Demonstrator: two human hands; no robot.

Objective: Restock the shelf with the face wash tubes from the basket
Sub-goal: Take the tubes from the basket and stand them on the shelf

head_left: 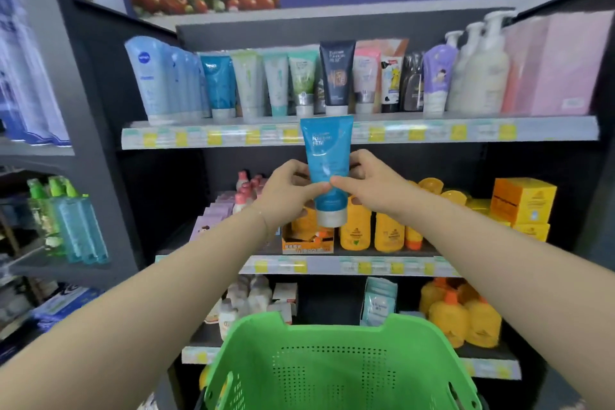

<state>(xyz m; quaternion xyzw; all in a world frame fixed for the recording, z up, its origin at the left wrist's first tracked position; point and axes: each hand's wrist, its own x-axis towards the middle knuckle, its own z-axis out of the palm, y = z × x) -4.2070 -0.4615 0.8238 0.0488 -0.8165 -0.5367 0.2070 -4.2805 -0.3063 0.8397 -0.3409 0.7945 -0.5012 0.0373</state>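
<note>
While both arms reach forward over the green basket (253,359), a blue face wash tube (327,156) is held upright between the two hands, its grey cap pointing down. The left hand (289,193) pinches the tube's lower half from the left, thumb in front and fingers curled behind. The right hand (366,185) takes a matching grip from the right, its thumb tip pressed on the tube's front. Both grips are closed on the tube and on nothing else. The tube's flat top end overlaps the price strip of the top shelf (233,136), just below a dark navy tube (336,75) in the row of standing tubes (276,83) there (whether it touches the strip, I cannot tell). Behind the tube's cap, yellow bottles (387,230) stand on the middle shelf. White pump bottles (482,70) stand toward the top shelf's right end.
</note>
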